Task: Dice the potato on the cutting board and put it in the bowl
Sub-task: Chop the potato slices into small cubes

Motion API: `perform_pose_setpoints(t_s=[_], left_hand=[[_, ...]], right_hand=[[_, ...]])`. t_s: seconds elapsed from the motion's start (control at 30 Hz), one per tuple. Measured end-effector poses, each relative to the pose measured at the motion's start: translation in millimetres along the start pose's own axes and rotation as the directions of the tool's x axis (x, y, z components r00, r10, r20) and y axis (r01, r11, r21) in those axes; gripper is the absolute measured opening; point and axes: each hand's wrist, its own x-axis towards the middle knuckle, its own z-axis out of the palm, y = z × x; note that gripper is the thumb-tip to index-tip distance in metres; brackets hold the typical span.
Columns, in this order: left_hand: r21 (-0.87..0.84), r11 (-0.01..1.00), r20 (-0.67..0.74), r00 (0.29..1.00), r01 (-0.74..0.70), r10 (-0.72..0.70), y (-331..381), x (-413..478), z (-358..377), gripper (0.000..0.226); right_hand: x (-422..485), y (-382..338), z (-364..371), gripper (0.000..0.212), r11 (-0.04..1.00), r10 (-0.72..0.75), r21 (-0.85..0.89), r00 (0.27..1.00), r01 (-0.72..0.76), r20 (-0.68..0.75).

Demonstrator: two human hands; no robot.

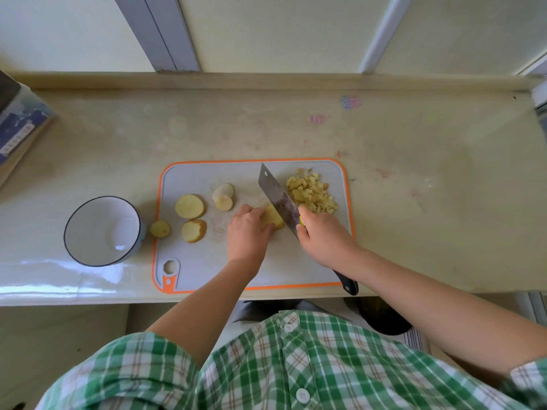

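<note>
1. A pale, stained counter spans the view.
2. Behind it are frosted panes, a grey frame and a white frame.
3. A box stands far left.
4. Pale floor lies near.

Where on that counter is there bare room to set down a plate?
The counter right of the cutting board is bare, so is the strip behind it toward the back ledge. Crowded: the board itself, with potato slices, left hand, right hand, knife and diced pile; the bowl sits close at its left.

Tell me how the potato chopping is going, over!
Left hand pins potato piece, right hand grips cleaver beside it. Diced pile on cutting board; several slices uncut. Bowl empty. Nothing blocking.
</note>
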Motion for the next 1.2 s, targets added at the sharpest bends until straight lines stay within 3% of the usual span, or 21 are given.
perform_pose_setpoints(t_s=[0.23, 0.33, 0.9, 1.1, 1.2], left_hand=[[-0.027, 0.999, 0.019, 0.999, 0.043, -0.043, 4.6, 3.4, -1.5, 0.025], [-0.022, 0.999, 0.032, 0.999, 0.037, -0.036, 4.2, 6.7, -1.2, 0.025], [-0.024, 0.998, 0.068, 0.996, 0.05, -0.049, 1.4, 10.7, 1.0, 0.028], [-0.01, 0.999, 0.082, 0.995, 0.049, -0.048, 2.3, 10.3, -1.5, 0.029], [-0.03, 0.999, 0.07, 0.997, 0.042, -0.04, 0.5, 8.1, -3.3, 0.032]], right_hand=[[-2.0, -3.3, 6.7, 0.009, 0.999, -0.011, -0.049, 0.999, 0.014, 0.044], [-1.9, -2.5, 12.9, 0.003, 1.0, 0.003, 0.011, 0.999, -0.004, 0.043], [-2.1, 1.8, 39.8, 0.022, 0.999, 0.032, 0.037, 0.999, -0.032, -0.012], [7.2, 2.4, 27.8, 0.005, 0.999, 0.005, 0.051, 1.0, -0.004, -0.015], [9.1, 0.1, 16.2, 0.009, 0.998, -0.022, 0.056, 1.0, 0.023, -0.019]])
